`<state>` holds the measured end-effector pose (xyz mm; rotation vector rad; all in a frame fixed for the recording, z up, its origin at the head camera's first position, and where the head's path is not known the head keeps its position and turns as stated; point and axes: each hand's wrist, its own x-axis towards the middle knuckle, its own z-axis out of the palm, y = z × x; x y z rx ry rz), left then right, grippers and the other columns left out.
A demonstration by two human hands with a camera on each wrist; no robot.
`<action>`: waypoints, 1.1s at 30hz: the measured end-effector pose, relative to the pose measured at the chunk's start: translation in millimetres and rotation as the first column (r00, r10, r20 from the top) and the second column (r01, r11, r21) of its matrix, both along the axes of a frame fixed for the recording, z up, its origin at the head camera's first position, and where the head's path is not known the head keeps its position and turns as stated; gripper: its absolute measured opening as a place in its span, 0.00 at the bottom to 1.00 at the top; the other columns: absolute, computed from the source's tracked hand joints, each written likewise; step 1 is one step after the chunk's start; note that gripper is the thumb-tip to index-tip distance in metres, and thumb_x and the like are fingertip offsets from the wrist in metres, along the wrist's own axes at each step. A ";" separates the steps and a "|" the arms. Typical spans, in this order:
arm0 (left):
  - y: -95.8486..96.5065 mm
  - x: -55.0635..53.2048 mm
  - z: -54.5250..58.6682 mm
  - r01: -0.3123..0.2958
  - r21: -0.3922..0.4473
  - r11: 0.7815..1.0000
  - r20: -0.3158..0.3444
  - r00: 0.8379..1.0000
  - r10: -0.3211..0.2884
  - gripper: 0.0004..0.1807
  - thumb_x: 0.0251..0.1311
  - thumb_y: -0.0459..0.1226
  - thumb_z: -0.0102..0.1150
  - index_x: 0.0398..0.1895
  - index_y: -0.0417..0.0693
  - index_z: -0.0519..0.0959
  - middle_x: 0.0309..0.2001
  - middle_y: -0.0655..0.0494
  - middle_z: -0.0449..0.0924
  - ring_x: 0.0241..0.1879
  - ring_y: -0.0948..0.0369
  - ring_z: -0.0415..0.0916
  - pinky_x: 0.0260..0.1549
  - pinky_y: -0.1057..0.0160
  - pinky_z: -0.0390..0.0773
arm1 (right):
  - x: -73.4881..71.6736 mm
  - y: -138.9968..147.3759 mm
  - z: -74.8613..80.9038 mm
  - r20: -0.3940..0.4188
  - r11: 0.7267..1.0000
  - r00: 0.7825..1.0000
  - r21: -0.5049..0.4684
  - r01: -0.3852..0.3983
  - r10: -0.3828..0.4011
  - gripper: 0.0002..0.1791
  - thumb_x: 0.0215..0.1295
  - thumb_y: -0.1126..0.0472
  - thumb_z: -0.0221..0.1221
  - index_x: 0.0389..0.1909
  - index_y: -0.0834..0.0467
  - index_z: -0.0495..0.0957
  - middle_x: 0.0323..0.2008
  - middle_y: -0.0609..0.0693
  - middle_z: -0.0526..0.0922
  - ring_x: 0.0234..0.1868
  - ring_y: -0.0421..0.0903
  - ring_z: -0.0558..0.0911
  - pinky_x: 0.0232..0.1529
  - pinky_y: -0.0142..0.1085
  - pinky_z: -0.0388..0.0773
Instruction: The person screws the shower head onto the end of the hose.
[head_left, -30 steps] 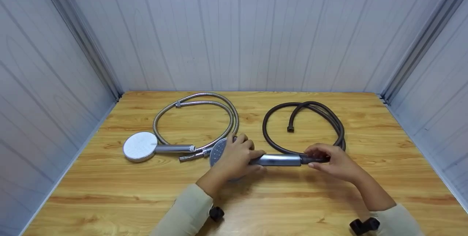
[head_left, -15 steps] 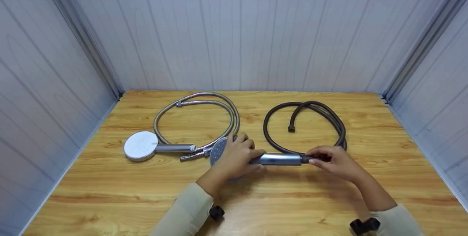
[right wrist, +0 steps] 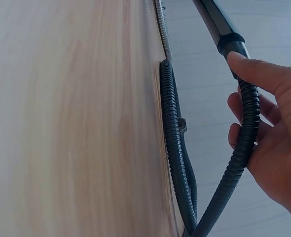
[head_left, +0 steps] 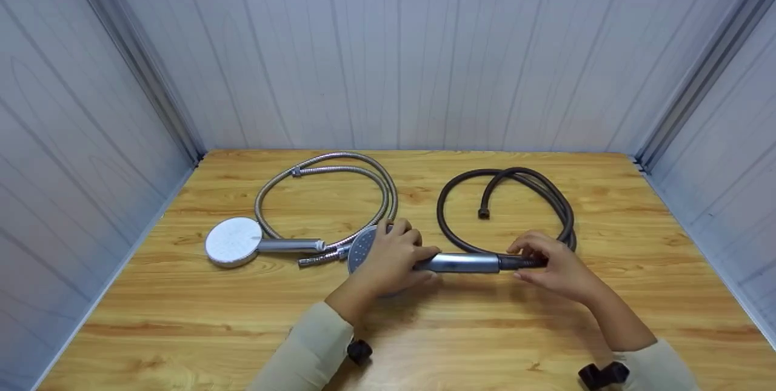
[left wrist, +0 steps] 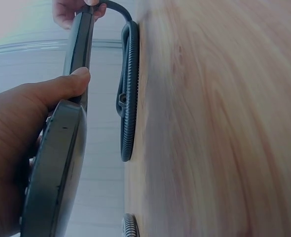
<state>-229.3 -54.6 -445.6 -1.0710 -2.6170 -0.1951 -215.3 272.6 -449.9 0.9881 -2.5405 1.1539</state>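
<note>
My left hand (head_left: 394, 260) grips a dark grey shower head (head_left: 464, 263) where its round spray face meets the handle. In the left wrist view the thumb lies on the neck, and the fingers are mostly hidden behind the head. The handle points right, lifted off the table. At its end, my right hand (head_left: 555, 267) holds the black shower hose (right wrist: 249, 111) by its connector (right wrist: 234, 48). There the thumb rests on the connector while the fingers curl behind the hose. The hose's other end, with a small nut (head_left: 483, 213), lies inside its coil on the table.
A second shower head (head_left: 233, 241), white-faced with a chrome handle, lies at the left on the wooden table (head_left: 461, 342). A coiled silver hose (head_left: 391, 194) lies behind it. Panelled walls (head_left: 388, 51) stand at the back and both sides.
The right hand's fingers closed round the hose connector, then spread and shifted up slightly, uncovering more of it. The left hand and the shower head have hardly moved.
</note>
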 end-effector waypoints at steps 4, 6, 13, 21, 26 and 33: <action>0.0 0.5 0.8 0.003 0.012 1.000 0.006 1.000 -0.003 0.22 0.56 0.58 0.64 0.53 0.67 0.83 0.39 0.57 0.77 0.45 0.56 0.64 0.50 0.43 0.62 | 9.1 -7.5 14.2 0.012 1.000 1.000 0.001 -0.008 0.008 0.18 0.48 0.77 0.70 0.40 0.60 0.79 0.35 0.51 0.80 0.29 0.48 0.76 0.29 0.34 0.72; 0.2 0.3 1.1 0.005 0.020 1.000 0.011 1.000 -0.005 0.22 0.56 0.58 0.64 0.53 0.67 0.83 0.39 0.57 0.77 0.45 0.56 0.65 0.50 0.43 0.62 | 13.8 -10.8 22.0 0.026 1.000 1.000 0.006 -0.005 0.005 0.17 0.49 0.77 0.69 0.39 0.60 0.80 0.34 0.51 0.80 0.29 0.48 0.76 0.29 0.34 0.73; 0.7 -1.0 0.9 0.004 0.020 1.000 0.011 1.000 -0.004 0.21 0.56 0.57 0.65 0.52 0.67 0.83 0.39 0.57 0.78 0.45 0.56 0.65 0.51 0.42 0.62 | 18.6 -12.3 30.7 0.052 1.000 0.999 -0.001 -0.013 0.013 0.14 0.53 0.75 0.68 0.40 0.61 0.80 0.34 0.52 0.81 0.29 0.43 0.75 0.28 0.33 0.72; 1.3 -1.8 1.8 0.002 0.003 1.000 0.007 1.000 -0.002 0.22 0.56 0.58 0.65 0.53 0.68 0.83 0.39 0.58 0.78 0.44 0.57 0.64 0.50 0.44 0.62 | 15.5 -8.8 27.5 0.035 0.999 0.998 -0.020 -0.044 0.044 0.13 0.55 0.74 0.67 0.40 0.62 0.81 0.34 0.52 0.82 0.29 0.42 0.76 0.28 0.33 0.73; 1.6 -2.3 2.4 -0.002 -0.001 1.000 0.011 1.000 0.002 0.21 0.56 0.58 0.65 0.53 0.68 0.83 0.39 0.58 0.78 0.44 0.57 0.64 0.50 0.44 0.62 | 15.4 -7.7 28.0 0.053 0.999 0.998 -0.015 -0.037 0.038 0.11 0.57 0.73 0.65 0.42 0.62 0.82 0.35 0.52 0.84 0.29 0.42 0.77 0.29 0.32 0.74; 2.1 -4.5 2.8 -0.002 -0.014 1.000 0.004 1.000 0.002 0.22 0.56 0.58 0.64 0.54 0.68 0.83 0.40 0.57 0.78 0.45 0.55 0.65 0.53 0.39 0.61 | 14.4 -7.9 28.2 0.062 0.999 0.997 -0.018 -0.044 0.045 0.11 0.60 0.74 0.63 0.44 0.65 0.82 0.36 0.55 0.85 0.30 0.40 0.79 0.30 0.32 0.75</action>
